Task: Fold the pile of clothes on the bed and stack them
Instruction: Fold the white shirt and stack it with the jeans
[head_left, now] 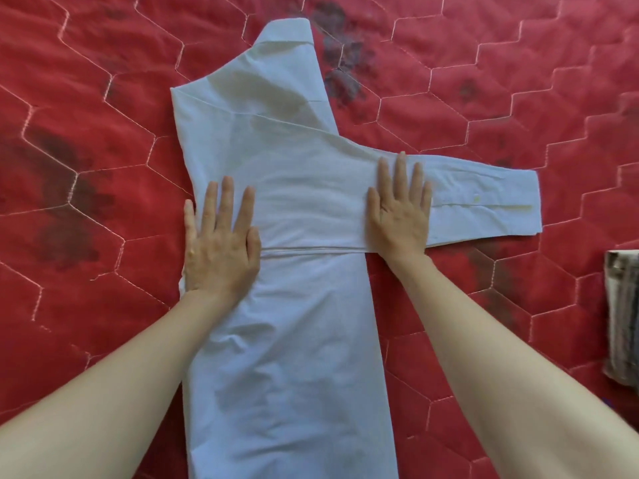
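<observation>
**Shirt pinned flat for sleeve fold**

White shirt (pixel 276 209) lies lengthwise mid-frame on the red quilt (pixel 484 98), collar at 12 o'clock. Left hand (pixel 221 247) and right hand (pixel 401 216), fingers straight, grasping nothing, press the sleeve (pixel 484 202) laid across toward 3 o'clock, apparently to hold its crease. Folded striped garment (pixel 622 316) waits at 4 o'clock.

Soft, even daylight — hardly any shadow beside the white shirt (pixel 283 209). Far right of it, a striped cloth (pixel 622 319) blurs — wide-angle edge stretch.
</observation>
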Motion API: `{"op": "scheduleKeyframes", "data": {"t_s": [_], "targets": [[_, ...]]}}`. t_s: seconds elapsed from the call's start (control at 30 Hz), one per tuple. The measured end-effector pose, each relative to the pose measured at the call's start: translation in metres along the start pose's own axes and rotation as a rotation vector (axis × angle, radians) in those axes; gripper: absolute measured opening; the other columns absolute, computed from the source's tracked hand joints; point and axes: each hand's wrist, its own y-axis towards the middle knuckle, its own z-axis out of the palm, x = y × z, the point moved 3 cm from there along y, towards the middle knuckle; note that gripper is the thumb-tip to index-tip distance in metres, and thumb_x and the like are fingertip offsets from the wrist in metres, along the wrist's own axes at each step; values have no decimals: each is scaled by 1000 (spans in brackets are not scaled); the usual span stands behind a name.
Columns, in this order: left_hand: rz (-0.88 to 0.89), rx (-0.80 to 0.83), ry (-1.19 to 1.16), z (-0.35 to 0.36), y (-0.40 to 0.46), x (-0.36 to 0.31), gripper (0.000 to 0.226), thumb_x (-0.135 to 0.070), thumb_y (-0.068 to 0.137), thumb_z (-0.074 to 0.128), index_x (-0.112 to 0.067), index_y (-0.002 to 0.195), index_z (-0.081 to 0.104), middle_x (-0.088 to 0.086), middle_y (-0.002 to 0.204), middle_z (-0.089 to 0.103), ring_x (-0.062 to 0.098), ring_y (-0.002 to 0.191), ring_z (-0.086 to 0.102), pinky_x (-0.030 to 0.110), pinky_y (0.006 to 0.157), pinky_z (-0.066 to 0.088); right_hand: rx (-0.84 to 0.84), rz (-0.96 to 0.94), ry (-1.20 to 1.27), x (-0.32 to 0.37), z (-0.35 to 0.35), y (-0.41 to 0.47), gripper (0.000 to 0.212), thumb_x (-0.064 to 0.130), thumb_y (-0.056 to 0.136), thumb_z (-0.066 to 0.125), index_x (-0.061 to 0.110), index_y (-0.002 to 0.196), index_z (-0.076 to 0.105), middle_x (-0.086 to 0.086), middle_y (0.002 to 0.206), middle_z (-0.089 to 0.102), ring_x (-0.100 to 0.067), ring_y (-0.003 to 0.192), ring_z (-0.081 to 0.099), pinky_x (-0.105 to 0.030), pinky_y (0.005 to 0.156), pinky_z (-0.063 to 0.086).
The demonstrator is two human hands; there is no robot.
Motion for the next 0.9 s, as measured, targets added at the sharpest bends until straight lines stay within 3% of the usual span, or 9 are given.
{"op": "scheduleKeyframes", "data": {"t_s": [0.17,0.27,0.37,0.47,0.6,0.67,0.73,0.8,0.9], "targets": [[26,52,44,-7,6,-8,60,-37,97,16,-16,153,21,12,160,17,31,148,12,54,116,-2,9,-73,2,-75,-17,-18,56,42,102,15,24,154,9,-9,162,7,-23,150,3,-48,119,-2],[133,104,24,-9,23,-31,62,-39,96,14,-15,152,25,11,160,18,31,148,13,53,117,1,-39,185,26,-122,-22,-21,54,41,104,20,24,155,9,-11,162,3,-26,149,-1,-53,118,2],[240,133,35,-3,49,-63,61,-40,96,14,-20,154,16,6,162,9,26,149,5,50,117,-3,-88,477,109,-157,-26,-20,57,44,104,22,23,155,8,-13,162,2,-27,149,-1,-52,117,3],[336,162,39,4,67,-88,55,-37,101,23,-27,154,13,0,163,5,27,149,0,51,116,-1,-187,680,221,-178,-35,-18,66,47,101,33,10,153,16,-15,157,20,-29,145,16,-46,115,15],[379,203,84,7,74,-100,56,-39,102,23,-28,154,7,-3,163,1,29,149,-6,52,117,0,-201,729,271,-197,-50,-3,76,60,85,57,8,139,42,-13,140,45,-33,130,37,-46,105,29],[400,215,84,4,74,-100,57,-37,102,25,-27,154,8,0,163,1,27,149,-3,49,117,2,-158,745,437,-202,-56,7,68,57,80,65,11,128,51,-9,126,56,-29,120,47,-42,99,38],[441,212,61,-3,70,-100,55,-33,102,33,-22,154,18,5,162,10,28,149,7,48,116,10,-160,727,655,-202,-62,13,45,43,76,73,12,106,60,0,97,60,-21,93,54,-31,76,44],[478,209,-20,-14,64,-99,50,-24,100,42,-15,149,35,10,158,23,32,146,19,48,113,21,-191,687,750,-194,-76,11,22,28,73,73,16,83,58,7,76,52,-16,76,50,-24,58,38],[409,285,-262,-29,58,-103,38,-19,101,44,-7,136,53,11,150,40,29,140,31,37,111,26,-271,588,690,-167,-110,0,16,24,72,70,18,85,62,7,80,61,-17,78,58,-31,66,46]]}}
